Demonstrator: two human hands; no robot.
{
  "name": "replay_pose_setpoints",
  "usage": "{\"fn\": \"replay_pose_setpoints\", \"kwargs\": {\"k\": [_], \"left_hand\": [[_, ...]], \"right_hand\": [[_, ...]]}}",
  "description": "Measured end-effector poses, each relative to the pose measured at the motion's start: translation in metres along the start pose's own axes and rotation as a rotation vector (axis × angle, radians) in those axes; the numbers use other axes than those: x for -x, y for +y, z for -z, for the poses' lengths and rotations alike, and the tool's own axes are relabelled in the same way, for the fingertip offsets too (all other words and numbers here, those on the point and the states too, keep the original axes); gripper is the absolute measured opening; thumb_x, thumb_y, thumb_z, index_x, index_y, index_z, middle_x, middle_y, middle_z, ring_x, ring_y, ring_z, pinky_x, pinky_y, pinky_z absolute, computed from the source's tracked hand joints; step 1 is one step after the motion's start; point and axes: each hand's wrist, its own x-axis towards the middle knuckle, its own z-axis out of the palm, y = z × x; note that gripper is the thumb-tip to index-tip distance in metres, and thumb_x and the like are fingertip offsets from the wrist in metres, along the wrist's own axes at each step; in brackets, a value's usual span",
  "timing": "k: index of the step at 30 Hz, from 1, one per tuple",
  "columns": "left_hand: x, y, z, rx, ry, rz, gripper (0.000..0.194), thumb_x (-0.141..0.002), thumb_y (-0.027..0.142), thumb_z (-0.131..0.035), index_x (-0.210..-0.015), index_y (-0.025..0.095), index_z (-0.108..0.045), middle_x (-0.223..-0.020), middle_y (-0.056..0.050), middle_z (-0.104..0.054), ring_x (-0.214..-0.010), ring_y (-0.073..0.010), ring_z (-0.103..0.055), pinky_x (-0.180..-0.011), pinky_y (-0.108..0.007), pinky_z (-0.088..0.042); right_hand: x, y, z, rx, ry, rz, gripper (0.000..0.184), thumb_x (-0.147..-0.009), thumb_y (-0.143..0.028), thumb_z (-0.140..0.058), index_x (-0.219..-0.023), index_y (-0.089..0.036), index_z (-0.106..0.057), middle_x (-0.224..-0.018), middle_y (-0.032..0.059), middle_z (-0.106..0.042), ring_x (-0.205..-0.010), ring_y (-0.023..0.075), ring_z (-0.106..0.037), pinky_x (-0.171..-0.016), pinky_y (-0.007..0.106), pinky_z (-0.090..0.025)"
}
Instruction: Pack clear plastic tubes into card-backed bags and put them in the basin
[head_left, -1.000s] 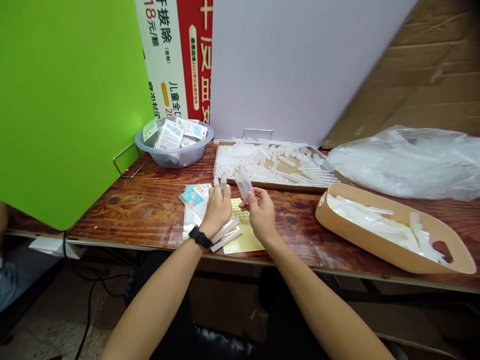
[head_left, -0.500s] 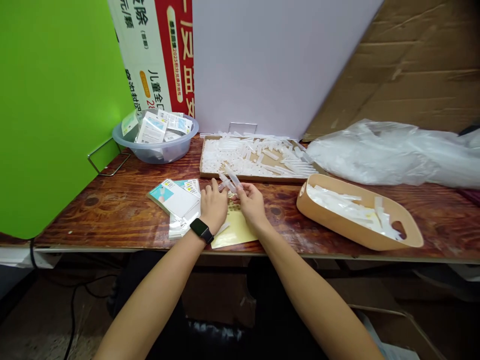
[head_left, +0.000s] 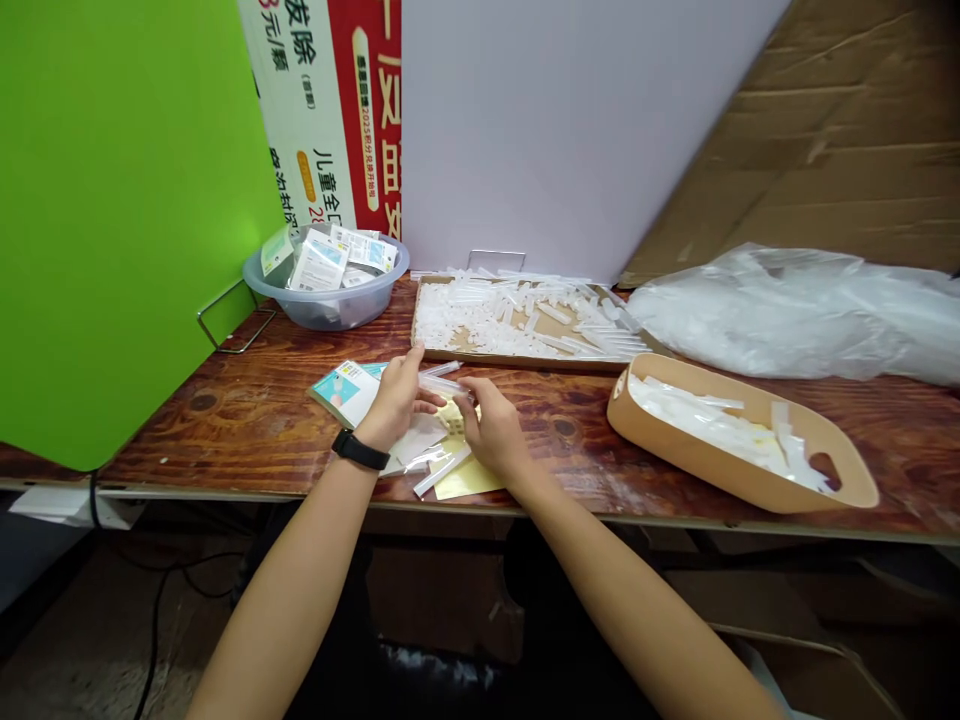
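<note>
Between left hand [head_left: 397, 400] and right hand [head_left: 493, 425], just above the yellow sheet [head_left: 471, 482]: clear plastic strips [head_left: 441, 384], narrow and overlapping. On the left, part open, with thumb raised and fingers reaching in under or beside the strips; on the right, half curled, with fingertips bent to the near ends. Cannot tell on either side about a firm grip. Low on the sheet, another clear strip [head_left: 444, 472], lying slantwise. Probably very light, thin and slick, apt to slide apart or crease under a hard pinch; best to take hold flat near one end, or by both long edges, with loose pressure. Beside the left hand, a stack of cards [head_left: 339, 388], likely stiffer and easy to lift by a corner. On the cards, blue-green panels with print too small to read and no legible brand; likewise on the packs [head_left: 321, 262] in the blue bowl [head_left: 330, 312]. Clearer on the red and white banner [head_left: 356, 110]: "2025", "元/颗" and "儿童全口", the last cut short.
</note>
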Motion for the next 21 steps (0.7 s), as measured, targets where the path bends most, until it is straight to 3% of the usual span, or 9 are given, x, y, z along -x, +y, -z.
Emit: {"fn": "replay_pose_setpoints", "kwargs": {"k": [2, 4, 8, 12, 17, 21], "left_hand": [[0.001, 0.001, 0.002, 0.107, -0.017, 0.021, 0.013, -0.086, 0.026, -0.054, -0.084, 0.015, -0.049, -0.06, 0.0, -0.058, -0.04, -0.009, -0.053, -0.039, -0.017, -0.036], [0.001, -0.001, 0.003, 0.136, -0.002, 0.001, 0.008, -0.084, 0.015, -0.053, -0.077, 0.014, -0.049, -0.06, 0.0, -0.059, -0.04, -0.0062, -0.051, -0.041, -0.015, -0.037], [-0.003, -0.003, 0.004, 0.166, 0.032, -0.074, 0.005, -0.085, 0.014, -0.051, -0.081, 0.014, -0.049, -0.068, -0.001, -0.064, -0.042, -0.0052, -0.052, -0.042, -0.016, -0.038], [-0.005, -0.009, 0.0, 0.147, 0.028, -0.143, 0.006, -0.082, 0.015, -0.057, -0.084, 0.014, -0.051, -0.071, -0.001, -0.065, -0.04, -0.0059, -0.053, -0.04, -0.017, -0.037], [-0.008, -0.02, -0.009, -0.173, 0.051, -0.359, 0.017, -0.081, 0.023, -0.062, -0.092, 0.015, -0.052, -0.061, 0.004, -0.055, -0.04, -0.009, -0.052, -0.039, -0.019, -0.038], [0.002, -0.018, 0.002, -0.546, 0.096, -0.518, 0.033, -0.085, 0.038, -0.059, -0.107, 0.016, -0.052, -0.092, -0.008, -0.065, -0.067, -0.0162, -0.064, -0.059, -0.027, -0.05]], "right_hand": [[0.001, -0.004, -0.001, 0.019, -0.019, 0.117, 0.017, -0.091, -0.026, -0.047, -0.101, -0.019, -0.058, -0.097, 0.0115, -0.065, -0.091, 0.0236, -0.062, -0.082, 0.039, -0.051], [0.002, -0.007, -0.001, -0.037, -0.016, 0.103, 0.019, -0.089, -0.026, -0.049, -0.106, -0.019, -0.057, -0.102, 0.0117, -0.064, -0.096, 0.0237, -0.061, -0.086, 0.04, -0.051], [0.001, -0.01, -0.004, -0.415, -0.036, -0.257, 0.041, -0.081, -0.036, -0.064, -0.115, -0.018, -0.05, -0.11, 0.0126, -0.061, -0.085, 0.0204, -0.064, -0.079, 0.038, -0.054], [0.0, -0.014, -0.009, -0.818, -0.004, -0.602, 0.05, -0.072, -0.048, -0.072, -0.107, -0.017, -0.053, -0.096, 0.0078, -0.065, -0.077, 0.0176, -0.066, -0.073, 0.034, -0.057], [-0.001, -0.013, -0.012, -0.958, 0.105, -0.776, 0.053, -0.058, -0.045, -0.082, -0.096, -0.015, -0.06, -0.081, 0.0024, -0.067, -0.067, 0.0136, -0.065, -0.07, 0.029, -0.057], [-0.005, -0.009, -0.007, -0.942, 0.139, -0.744, 0.048, -0.055, -0.041, -0.084, -0.091, -0.016, -0.063, -0.08, 0.0004, -0.068, -0.062, 0.0119, -0.065, -0.068, 0.029, -0.057]]}}
